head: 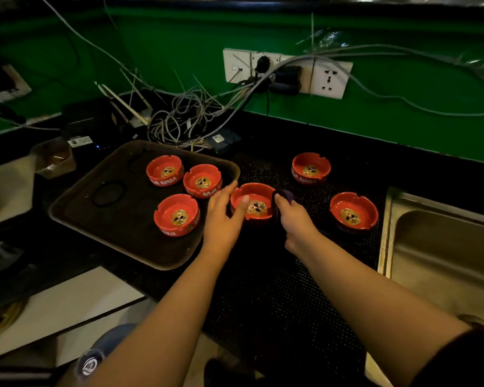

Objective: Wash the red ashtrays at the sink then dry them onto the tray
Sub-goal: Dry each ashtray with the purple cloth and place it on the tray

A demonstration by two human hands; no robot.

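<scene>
The ashtray [253,203] sat between my hands, my open left fingers [242,201] over its near rim, my right hand [292,216] gripping the cloth [284,195], the tray [123,241] just leftward.

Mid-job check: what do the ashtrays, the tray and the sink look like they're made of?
Ashtrays, like the one on the mat: probably glazed ceramic or glass, glossy red with highlights and a printed emblem; can't tell which. Tray: likely plastic, brown, dull, with ring marks. Sink: stainless steel by its brushed silver sheen.
</scene>
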